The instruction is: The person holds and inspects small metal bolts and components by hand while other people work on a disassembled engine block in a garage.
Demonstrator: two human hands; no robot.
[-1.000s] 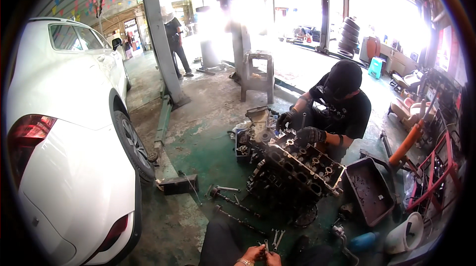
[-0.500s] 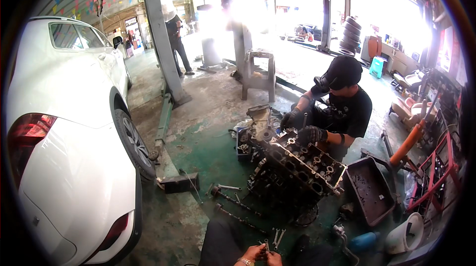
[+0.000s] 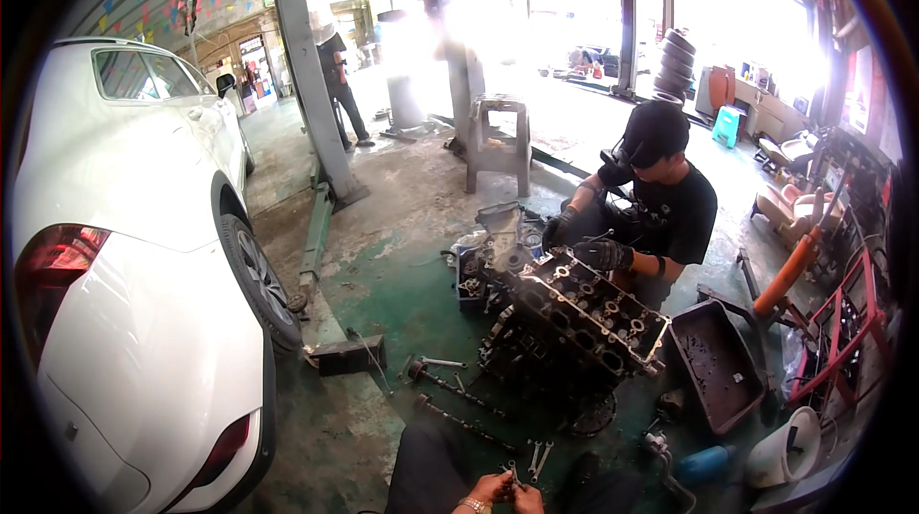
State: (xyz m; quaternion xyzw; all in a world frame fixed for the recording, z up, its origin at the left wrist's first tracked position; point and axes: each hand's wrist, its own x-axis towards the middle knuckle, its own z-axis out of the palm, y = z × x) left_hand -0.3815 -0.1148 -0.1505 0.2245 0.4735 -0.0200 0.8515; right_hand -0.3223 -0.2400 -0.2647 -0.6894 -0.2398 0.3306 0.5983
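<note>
At the bottom edge, my left hand (image 3: 492, 488), with a metal watch band on its wrist, and my right hand (image 3: 527, 499) are close together. Both have their fingers closed around a small metal wrench (image 3: 512, 467), whose end sticks up between them. Just beyond lie two more wrenches (image 3: 542, 458) on the floor. Two camshafts (image 3: 467, 423) rest to the left, beside another wrench (image 3: 443, 362). Past my hands stands a dirty engine (image 3: 550, 323) with its top uncovered. Across it a co-worker (image 3: 670, 203) in black gloves crouches, holding a tool over the engine's top.
A white car (image 3: 153, 275) takes up the left side, near a lift post (image 3: 311, 74). A grey stool (image 3: 499, 145) stands behind the engine. To the right are a black tray (image 3: 713, 361), a white bucket (image 3: 783, 447), a blue bottle (image 3: 704, 465) and a red frame (image 3: 842, 323).
The co-worker's head has dipped slightly and the tool in the gloved hands has tilted from upright toward flat. My hands stay nearly in place around the wrench.
</note>
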